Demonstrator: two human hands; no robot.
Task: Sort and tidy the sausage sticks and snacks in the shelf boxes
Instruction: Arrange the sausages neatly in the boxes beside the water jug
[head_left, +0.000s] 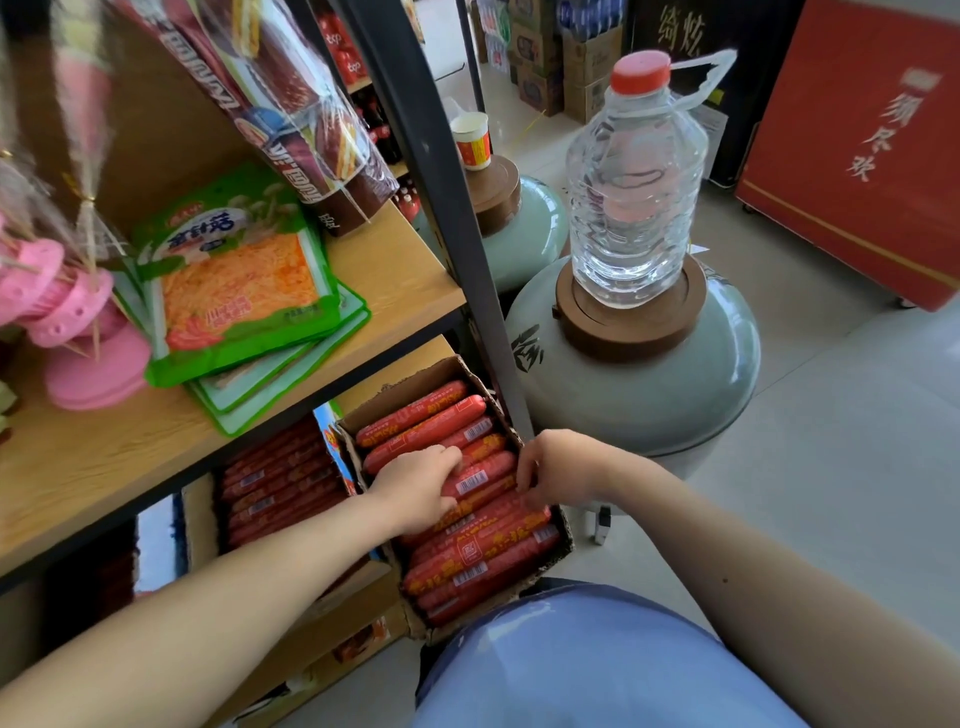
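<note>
Both hands reach into the cardboard box (563, 540). The left hand (415, 488) and right hand (558, 475) press on red sausage sticks (478, 551).

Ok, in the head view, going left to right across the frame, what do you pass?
Pink plastic holders → green snack packets → box of sausage sticks deeper in the lower shelf → left hand → right hand, both in the open cardboard box of sausage sticks → clear water bottle on a pale ceramic jar → red cabinet.
</note>
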